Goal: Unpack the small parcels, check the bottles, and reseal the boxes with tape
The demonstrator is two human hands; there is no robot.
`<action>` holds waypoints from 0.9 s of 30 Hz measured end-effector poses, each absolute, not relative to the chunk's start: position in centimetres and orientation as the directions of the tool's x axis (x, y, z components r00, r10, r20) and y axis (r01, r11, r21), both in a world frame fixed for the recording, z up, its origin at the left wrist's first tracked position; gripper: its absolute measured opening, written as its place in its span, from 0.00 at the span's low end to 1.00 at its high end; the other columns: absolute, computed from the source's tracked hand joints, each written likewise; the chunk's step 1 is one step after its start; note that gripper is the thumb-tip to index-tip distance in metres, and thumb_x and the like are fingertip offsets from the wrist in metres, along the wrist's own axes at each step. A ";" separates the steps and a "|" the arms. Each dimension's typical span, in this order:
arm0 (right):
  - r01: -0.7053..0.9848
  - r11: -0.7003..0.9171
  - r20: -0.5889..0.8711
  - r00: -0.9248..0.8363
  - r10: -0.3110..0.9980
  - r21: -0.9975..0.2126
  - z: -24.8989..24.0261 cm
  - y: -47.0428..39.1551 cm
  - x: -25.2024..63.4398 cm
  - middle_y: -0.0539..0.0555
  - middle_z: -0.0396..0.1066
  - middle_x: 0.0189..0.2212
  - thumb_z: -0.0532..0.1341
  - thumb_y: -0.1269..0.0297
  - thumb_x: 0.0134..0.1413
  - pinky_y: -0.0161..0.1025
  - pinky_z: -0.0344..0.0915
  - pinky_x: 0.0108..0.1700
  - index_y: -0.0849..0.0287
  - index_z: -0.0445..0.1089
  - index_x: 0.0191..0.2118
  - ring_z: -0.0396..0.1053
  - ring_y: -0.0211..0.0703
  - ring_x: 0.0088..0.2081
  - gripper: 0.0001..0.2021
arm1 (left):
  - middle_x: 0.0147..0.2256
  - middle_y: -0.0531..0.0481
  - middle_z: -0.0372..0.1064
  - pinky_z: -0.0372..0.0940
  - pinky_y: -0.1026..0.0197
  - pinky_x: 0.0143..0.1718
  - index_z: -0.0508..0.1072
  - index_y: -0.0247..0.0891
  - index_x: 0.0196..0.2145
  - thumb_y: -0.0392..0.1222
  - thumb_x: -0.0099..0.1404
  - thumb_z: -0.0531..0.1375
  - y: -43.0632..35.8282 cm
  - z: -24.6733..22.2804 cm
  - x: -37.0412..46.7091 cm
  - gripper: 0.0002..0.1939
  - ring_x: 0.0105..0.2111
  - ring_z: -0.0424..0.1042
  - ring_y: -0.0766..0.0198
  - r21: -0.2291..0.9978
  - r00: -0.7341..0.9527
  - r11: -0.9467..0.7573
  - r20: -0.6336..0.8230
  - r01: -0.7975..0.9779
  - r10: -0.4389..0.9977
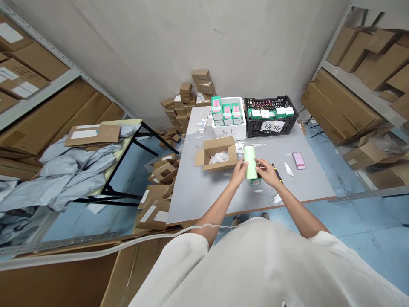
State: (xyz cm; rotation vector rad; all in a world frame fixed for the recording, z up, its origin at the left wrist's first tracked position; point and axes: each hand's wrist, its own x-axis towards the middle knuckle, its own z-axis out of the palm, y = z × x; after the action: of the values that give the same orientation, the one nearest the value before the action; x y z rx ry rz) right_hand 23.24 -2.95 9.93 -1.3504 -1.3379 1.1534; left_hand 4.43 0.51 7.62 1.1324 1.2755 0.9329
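A light green cylinder (250,162) is held upright between my two hands above the grey table (204,192). My left hand (239,171) grips its left side, and my right hand (267,171) has its fingers on the lower right side. Just beneath the cylinder, part of a green box (255,181) shows. An open cardboard box (220,154) with white wrapping inside stands to the left of my hands. Beside my right hand lies a black and yellow tool (277,173), partly covered by the hand.
A white bin (229,131) of green boxes and a black crate (271,127) stand at the table's back. A pink patterned item (299,160) and paper scraps lie to the right. A white cable (128,245) crosses at lower left. Shelves with cartons flank both sides.
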 end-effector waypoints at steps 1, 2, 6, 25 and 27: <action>0.175 -0.019 -0.023 -0.022 0.999 -0.984 10.1 -2.9 23.2 0.60 0.73 0.59 0.68 0.45 0.62 0.53 0.76 0.57 0.48 0.78 0.61 0.76 0.51 0.51 0.25 | 0.55 0.38 0.81 0.77 0.49 0.53 0.76 0.39 0.63 0.65 0.73 0.63 0.6 7.8 4.4 0.33 0.54 0.81 0.47 0.965 0.107 0.261 -0.264 0.037 0.959; 0.174 -0.015 -0.020 -0.027 0.999 -0.985 10.2 -2.9 23.2 0.60 0.73 0.59 0.68 0.45 0.62 0.52 0.77 0.57 0.49 0.79 0.60 0.76 0.51 0.51 0.24 | 0.56 0.39 0.81 0.77 0.49 0.53 0.78 0.39 0.61 0.65 0.71 0.65 0.7 8.1 4.4 0.32 0.55 0.80 0.46 0.952 0.122 0.307 -0.304 -0.007 0.945; 0.159 -0.006 -0.012 -0.034 0.999 -0.987 10.7 -2.6 23.2 0.60 0.74 0.61 0.67 0.46 0.64 0.52 0.76 0.57 0.51 0.81 0.58 0.76 0.53 0.54 0.22 | 0.56 0.39 0.80 0.76 0.52 0.50 0.80 0.39 0.56 0.65 0.64 0.72 1.1 9.0 4.4 0.33 0.54 0.80 0.46 0.903 0.179 0.419 -0.400 -0.090 0.899; 0.123 -0.020 -0.021 -0.002 1.000 -0.992 10.7 -1.6 23.8 0.60 0.80 0.58 0.64 0.44 0.67 0.55 0.74 0.64 0.52 0.78 0.61 0.77 0.56 0.60 0.25 | 0.48 0.42 0.79 0.76 0.48 0.49 0.72 0.43 0.58 0.58 0.52 0.82 1.9 8.4 4.9 0.42 0.45 0.81 0.53 0.725 0.221 0.607 -0.565 -0.325 0.795; 0.144 -0.028 -0.028 0.004 1.000 -0.989 10.7 -1.8 23.9 0.60 0.80 0.58 0.64 0.44 0.67 0.55 0.74 0.62 0.52 0.77 0.62 0.77 0.56 0.60 0.25 | 0.52 0.41 0.78 0.76 0.46 0.52 0.73 0.42 0.57 0.53 0.48 0.84 1.8 8.2 4.9 0.44 0.48 0.80 0.51 0.788 0.216 0.537 -0.492 -0.301 0.844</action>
State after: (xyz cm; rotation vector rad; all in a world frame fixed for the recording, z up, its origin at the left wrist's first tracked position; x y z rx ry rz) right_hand 23.86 -1.84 10.67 -1.3377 -1.3002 1.1562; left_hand 4.90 1.79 8.25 0.6132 1.0740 0.8654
